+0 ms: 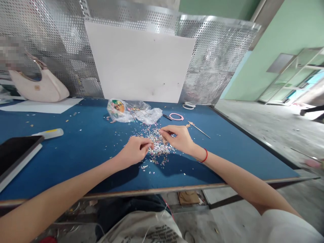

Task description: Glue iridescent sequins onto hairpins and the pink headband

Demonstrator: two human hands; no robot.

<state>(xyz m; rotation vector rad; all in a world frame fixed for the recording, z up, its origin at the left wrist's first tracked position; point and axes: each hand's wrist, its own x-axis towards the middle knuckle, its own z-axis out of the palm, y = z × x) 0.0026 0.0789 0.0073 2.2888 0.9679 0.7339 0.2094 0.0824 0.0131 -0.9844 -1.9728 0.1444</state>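
Loose shiny sequins [160, 148] lie scattered in a pile on the blue tabletop [83, 141]. At the pile's left edge is my left hand [138, 148], its thumb and forefinger pinched together; whatever is between them is too small to name. My right hand [177, 137] hovers over the pile's upper right side, also in a pinch, with its fingertips above the sequins. I cannot make out what it holds. Behind the pile rests a clear plastic bag [149, 115] with colourful bits. Right of my right hand lies a thin stick [201, 131] with small tan pieces at its end.
A pink oval ring [176, 116] and a white ring-shaped roll [189, 106] lie toward the back. On the left are a dark tablet-like device [19, 155], a white-and-yellow tube [50, 133] and a cream handbag [37, 86]. A white board [141, 64] stands against perforated metal.
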